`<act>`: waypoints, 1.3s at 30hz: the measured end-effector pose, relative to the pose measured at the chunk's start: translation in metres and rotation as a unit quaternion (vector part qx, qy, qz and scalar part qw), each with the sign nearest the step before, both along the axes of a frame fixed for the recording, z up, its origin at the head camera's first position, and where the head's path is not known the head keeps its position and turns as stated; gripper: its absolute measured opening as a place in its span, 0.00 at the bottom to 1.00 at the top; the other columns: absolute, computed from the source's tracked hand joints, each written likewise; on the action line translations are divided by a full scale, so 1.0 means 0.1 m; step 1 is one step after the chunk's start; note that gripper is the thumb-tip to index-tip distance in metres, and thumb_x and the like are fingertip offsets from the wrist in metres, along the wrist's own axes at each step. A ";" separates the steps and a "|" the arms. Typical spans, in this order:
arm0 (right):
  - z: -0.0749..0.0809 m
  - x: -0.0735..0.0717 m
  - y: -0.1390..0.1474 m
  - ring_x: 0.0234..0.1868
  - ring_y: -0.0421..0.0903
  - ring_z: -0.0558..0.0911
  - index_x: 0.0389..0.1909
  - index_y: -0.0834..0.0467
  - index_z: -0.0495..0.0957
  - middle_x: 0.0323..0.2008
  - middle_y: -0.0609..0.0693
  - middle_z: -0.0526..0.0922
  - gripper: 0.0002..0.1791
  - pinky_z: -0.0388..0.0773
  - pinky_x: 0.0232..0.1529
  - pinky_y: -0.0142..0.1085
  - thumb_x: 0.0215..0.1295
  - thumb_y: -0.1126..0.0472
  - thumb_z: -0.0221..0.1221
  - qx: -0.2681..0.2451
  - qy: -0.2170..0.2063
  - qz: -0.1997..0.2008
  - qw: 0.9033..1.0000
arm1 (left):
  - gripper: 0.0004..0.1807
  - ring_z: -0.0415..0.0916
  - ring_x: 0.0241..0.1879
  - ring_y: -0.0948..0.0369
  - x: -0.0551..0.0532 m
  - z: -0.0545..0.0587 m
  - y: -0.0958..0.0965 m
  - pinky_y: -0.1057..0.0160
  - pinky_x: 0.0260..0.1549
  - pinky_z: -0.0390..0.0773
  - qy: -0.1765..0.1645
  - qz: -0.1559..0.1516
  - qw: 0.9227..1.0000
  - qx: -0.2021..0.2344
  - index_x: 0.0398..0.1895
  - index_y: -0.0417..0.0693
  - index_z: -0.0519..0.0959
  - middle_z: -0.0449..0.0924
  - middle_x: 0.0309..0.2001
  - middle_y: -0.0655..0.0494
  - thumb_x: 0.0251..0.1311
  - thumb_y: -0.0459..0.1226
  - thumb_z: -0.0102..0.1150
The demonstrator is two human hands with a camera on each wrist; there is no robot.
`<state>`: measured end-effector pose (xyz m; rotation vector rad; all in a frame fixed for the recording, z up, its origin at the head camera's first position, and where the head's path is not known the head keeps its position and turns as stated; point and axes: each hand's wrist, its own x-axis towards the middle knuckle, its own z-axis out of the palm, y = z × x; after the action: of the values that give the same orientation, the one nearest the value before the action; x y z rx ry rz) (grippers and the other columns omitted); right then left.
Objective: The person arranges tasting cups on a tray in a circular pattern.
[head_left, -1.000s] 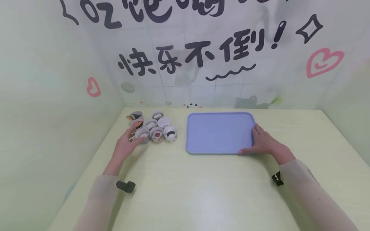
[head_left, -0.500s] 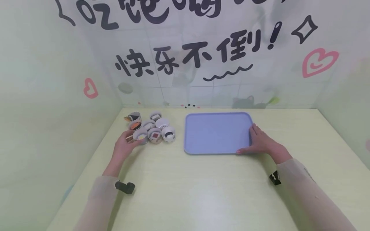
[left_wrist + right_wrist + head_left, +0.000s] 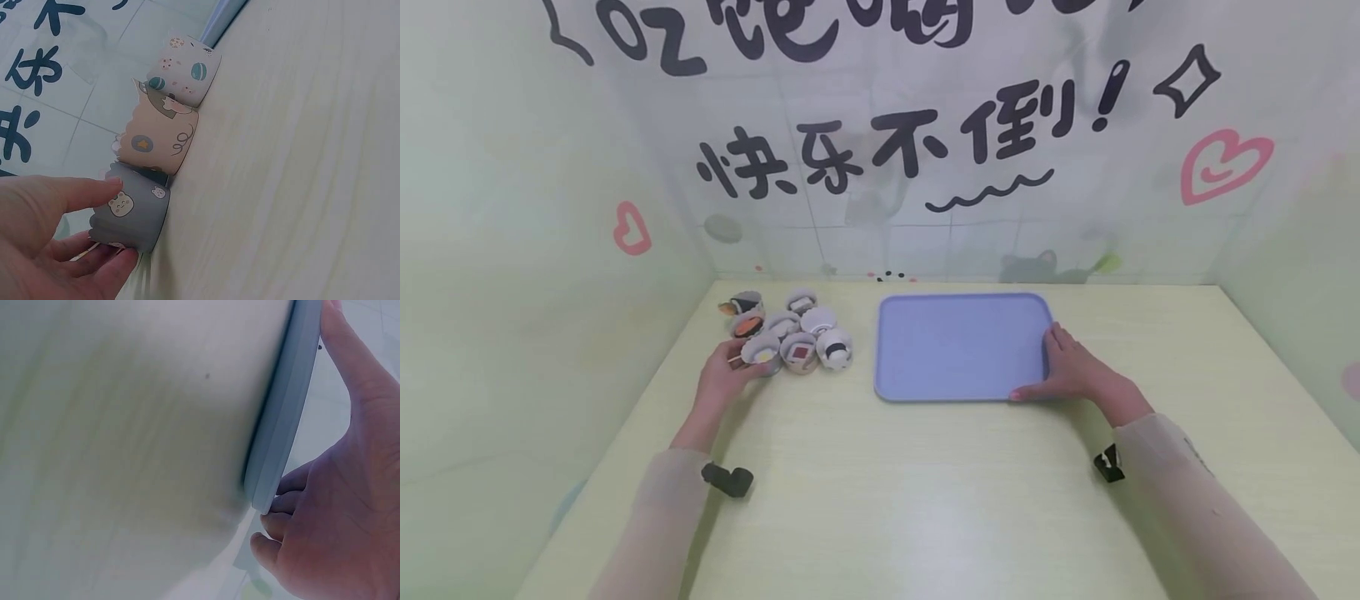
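Head view: eight small round cups (image 3: 784, 324), paper-looking, bunched at far left of a pale wood-grain table (image 3: 887, 483); tray (image 3: 958, 350) sits right of them.
Left hand (image 3: 722, 379): thumb on the near wall, fingers round the other side, pinching the gray cup (image 3: 137, 215).
Gray cup: front left of the bunch, scalloped rim, bear faces printed on the wall; yellow-and-white piece inside. Can't tell if its base bears on the table.
Back-left cup (image 3: 756, 297): black piece, orange end poking past the rim.
Orange-filled cup (image 3: 759, 317): just behind gray cup.
Tan cup (image 3: 156, 134): right of gray cup; dark red square on white inside.
Front-right cup (image 3: 187, 69): white, teal prints; white piece, black band.
Remaining three cups: at the rear, pale contents, hard to make out.
Tray: smooth blue-lilac rounded rectangle, low raised rim.
Right hand (image 3: 1078, 367): at tray's front-right corner, fingers pressed together along right rim, thumb spread along front rim.
Cut off: top line of wall lettering (image 3: 790, 25).
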<state>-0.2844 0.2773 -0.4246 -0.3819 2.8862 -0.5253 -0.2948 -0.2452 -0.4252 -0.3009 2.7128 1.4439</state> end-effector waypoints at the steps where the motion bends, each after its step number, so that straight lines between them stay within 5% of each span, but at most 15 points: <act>1: 0.00 0.00 0.00 0.74 0.77 0.46 0.71 0.83 0.39 0.72 0.83 0.40 0.77 0.50 0.75 0.64 0.44 0.32 0.72 -0.002 0.001 0.000 1.000 | 0.42 0.62 0.72 0.39 0.00 0.00 0.00 0.45 0.70 0.67 0.002 0.000 1.000 0.000 0.74 0.33 0.55 0.60 0.72 0.30 0.63 0.39 0.64; 14: -0.09 0.02 0.01 0.75 0.77 0.43 0.71 0.83 0.37 0.73 0.82 0.37 0.77 0.48 0.76 0.64 0.44 0.33 0.73 -0.032 -0.010 -0.007 0.999 | 0.38 0.66 0.69 0.40 0.07 0.00 -0.04 0.47 0.64 0.75 0.005 0.001 1.000 -0.007 0.73 0.35 0.59 0.63 0.70 0.30 0.65 0.41 0.62; 25: -0.04 0.03 0.01 0.75 0.75 0.44 0.71 0.83 0.38 0.73 0.82 0.38 0.77 0.50 0.76 0.63 0.45 0.32 0.72 -0.022 -0.002 -0.009 1.000 | 0.41 0.66 0.70 0.42 0.06 0.16 -0.05 0.48 0.66 0.73 0.002 0.005 1.000 0.003 0.73 0.37 0.59 0.62 0.72 0.34 0.63 0.45 0.65; 39: -0.01 0.03 -0.01 0.75 0.76 0.45 0.70 0.84 0.38 0.72 0.83 0.39 0.77 0.50 0.76 0.63 0.45 0.33 0.73 -0.024 -0.006 -0.006 1.000 | 0.39 0.68 0.68 0.40 0.11 0.31 -0.07 0.47 0.66 0.73 0.046 -0.018 0.999 -0.017 0.72 0.33 0.60 0.66 0.69 0.31 0.65 0.44 0.63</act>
<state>-0.2814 0.2768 -0.4253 -0.3662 2.8710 -0.5974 -0.2838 -0.2522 -0.3942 -0.1902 2.8017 1.4393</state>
